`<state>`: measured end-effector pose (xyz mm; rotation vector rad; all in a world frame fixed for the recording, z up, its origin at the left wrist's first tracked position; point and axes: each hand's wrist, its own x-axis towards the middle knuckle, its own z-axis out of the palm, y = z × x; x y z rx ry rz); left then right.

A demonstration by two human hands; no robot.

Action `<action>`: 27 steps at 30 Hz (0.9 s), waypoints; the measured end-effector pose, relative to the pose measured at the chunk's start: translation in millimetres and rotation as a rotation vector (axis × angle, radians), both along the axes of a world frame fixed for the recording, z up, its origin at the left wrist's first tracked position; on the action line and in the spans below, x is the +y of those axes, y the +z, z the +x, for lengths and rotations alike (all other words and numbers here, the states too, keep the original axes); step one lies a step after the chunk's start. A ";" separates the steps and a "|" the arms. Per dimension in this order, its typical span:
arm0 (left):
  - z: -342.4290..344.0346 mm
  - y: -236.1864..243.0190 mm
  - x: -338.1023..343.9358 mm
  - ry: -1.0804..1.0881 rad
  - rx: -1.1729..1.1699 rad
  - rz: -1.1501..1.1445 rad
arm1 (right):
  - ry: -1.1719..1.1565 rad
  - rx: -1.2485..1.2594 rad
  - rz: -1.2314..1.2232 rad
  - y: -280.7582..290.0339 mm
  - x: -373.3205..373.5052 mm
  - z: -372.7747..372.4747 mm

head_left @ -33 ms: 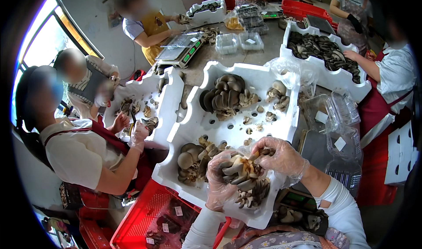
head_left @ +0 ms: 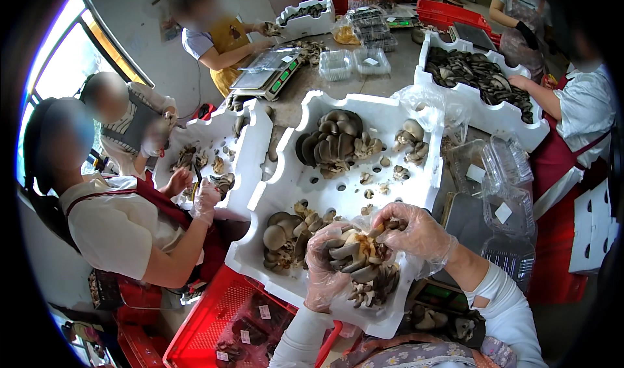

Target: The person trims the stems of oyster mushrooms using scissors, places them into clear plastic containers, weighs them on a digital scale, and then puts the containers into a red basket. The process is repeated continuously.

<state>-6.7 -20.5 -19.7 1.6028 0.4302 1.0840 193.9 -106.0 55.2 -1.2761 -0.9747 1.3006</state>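
A grey oyster mushroom cluster [head_left: 354, 254], its pale brownish base turned up, rests in my left hand [head_left: 325, 267], whose gloved fingers wrap round its side. My right hand [head_left: 416, 235], in a clear plastic glove too, closes on small mushroom caps [head_left: 394, 224] at the cluster's upper right edge; whether these are still joined to it I cannot tell. Both hands are over the near end of a white foam box [head_left: 351, 202]. Inside it, more mushrooms [head_left: 279, 231] lie left of my left hand, and a large cluster [head_left: 335, 137] sits at the far end.
Clear plastic trays [head_left: 504, 173] lie right of the box. A red crate [head_left: 208, 309] with wrapped packs stands at lower left. Co-workers handle mushrooms at a left foam box [head_left: 244, 166] and a right foam box [head_left: 484, 108]. A scale [head_left: 266, 76] stands farther back.
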 end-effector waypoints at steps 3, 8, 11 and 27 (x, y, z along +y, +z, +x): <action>-1.8 -6.3 5.2 -0.005 0.039 0.005 | 0.090 -0.211 0.062 5.1 -1.5 1.9; 3.9 6.5 7.3 0.141 0.304 0.343 | 0.298 -0.957 0.158 25.8 -5.8 3.6; 5.5 7.5 7.2 0.137 0.371 0.348 | 0.206 -1.014 0.217 12.0 -5.2 -13.7; -1.2 2.1 8.0 -0.004 0.120 0.035 | -0.038 -0.116 0.090 -17.1 3.9 8.5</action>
